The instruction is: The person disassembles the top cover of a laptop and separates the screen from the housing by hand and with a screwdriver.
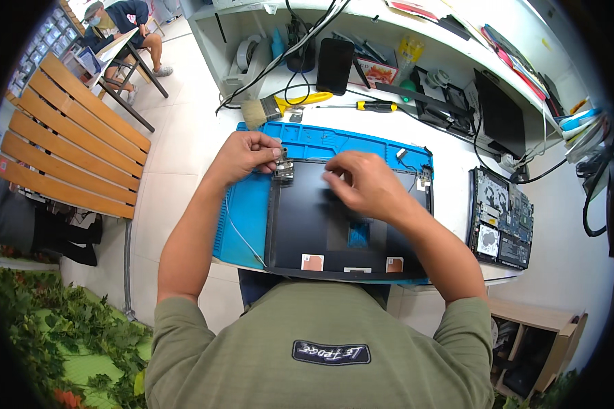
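Note:
A dark laptop lid panel [300, 225] lies on the blue work mat [242, 232] in front of me. My left hand [245, 158] is at the panel's far left corner, thumb and finger pinched on a small metal hinge [284, 172]. Over the far part of the panel is my right hand [368, 184], slightly blurred, with its fingers curled toward the thumb. What these fingers hold, if anything, is hidden. A thin pale cable [242, 238] trails off the panel's left side. At the far right corner sits a small connector with wires [404, 155].
Beyond the mat lie a wide brush [266, 110], a yellow-black screwdriver [375, 106] and a black phone [335, 66]. An opened laptop base [501, 221] with exposed boards rests at the right. Black cables hang from the shelf. A wooden slatted bench [75, 143] stands left; a person sits farther back.

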A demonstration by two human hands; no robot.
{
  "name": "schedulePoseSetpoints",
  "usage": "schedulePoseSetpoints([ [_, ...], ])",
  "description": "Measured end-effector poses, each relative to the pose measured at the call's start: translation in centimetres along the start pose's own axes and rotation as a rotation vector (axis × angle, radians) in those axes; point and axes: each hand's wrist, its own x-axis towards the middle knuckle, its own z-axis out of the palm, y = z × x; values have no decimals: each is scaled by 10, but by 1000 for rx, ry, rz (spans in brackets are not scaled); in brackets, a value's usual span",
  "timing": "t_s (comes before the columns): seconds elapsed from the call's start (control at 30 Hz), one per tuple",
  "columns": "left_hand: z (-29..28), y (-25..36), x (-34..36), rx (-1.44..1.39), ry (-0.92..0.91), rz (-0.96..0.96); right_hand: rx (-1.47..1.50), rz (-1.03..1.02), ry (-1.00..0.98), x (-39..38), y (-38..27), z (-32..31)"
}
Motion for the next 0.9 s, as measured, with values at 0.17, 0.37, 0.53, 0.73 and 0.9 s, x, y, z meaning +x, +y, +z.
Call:
schedulePoseSetpoints([
  [0.17,6,0,-2,-317,96,20,543,431,-222,39,-8,32],
  [0.37,7,0,-7,-379,94,21,827,386,34,70,17,49],
  [0.53,9,-9,-7,-357,-13,-1,783,309,14,86,16,56],
  [0.73,-13,1,-9,-61,90,129,363,286,-236,105,24,38],
  [0.9,-17,-10,-2,40,131,184,265,275,-291,117,22,33],
])
